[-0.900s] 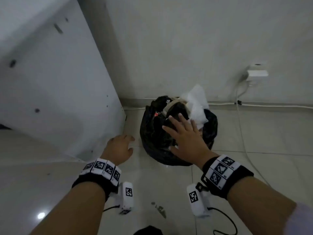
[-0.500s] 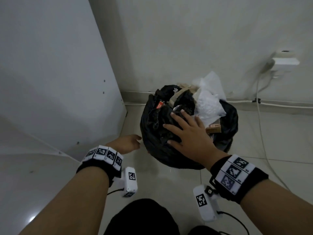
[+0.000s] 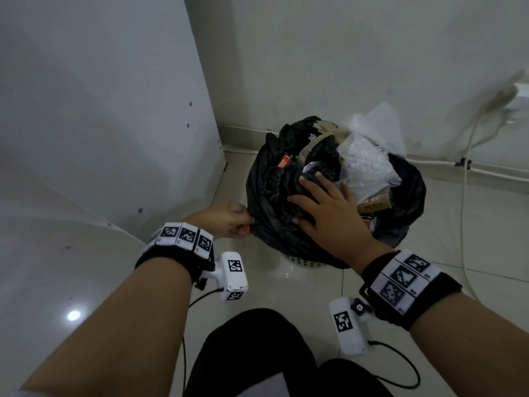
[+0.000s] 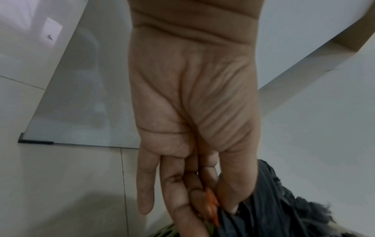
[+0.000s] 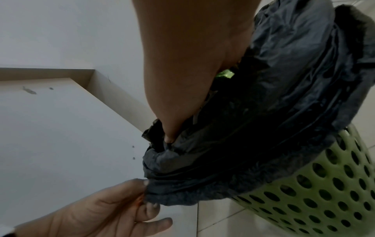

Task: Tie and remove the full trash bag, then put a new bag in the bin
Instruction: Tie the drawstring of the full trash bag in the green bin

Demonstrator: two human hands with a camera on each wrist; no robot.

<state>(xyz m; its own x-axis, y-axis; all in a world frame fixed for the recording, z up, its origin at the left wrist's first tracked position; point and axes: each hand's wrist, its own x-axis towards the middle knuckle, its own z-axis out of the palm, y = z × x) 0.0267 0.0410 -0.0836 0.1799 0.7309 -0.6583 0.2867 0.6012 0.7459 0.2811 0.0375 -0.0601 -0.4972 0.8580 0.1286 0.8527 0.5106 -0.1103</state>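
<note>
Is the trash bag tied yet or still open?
Still open. The bag mouth gapes over the bin, trash poking out; left hand only pinches its rim.

black wristbands [image 3: 412, 293] with white coded tags, white wrist cameras [image 3: 233, 275], black cables.

The black trash bag [image 3: 269, 196] sits in my green bin [image 5: 334, 192] with round holes. It is open and stuffed full, and its edge is folded over the bin's rim.
</note>
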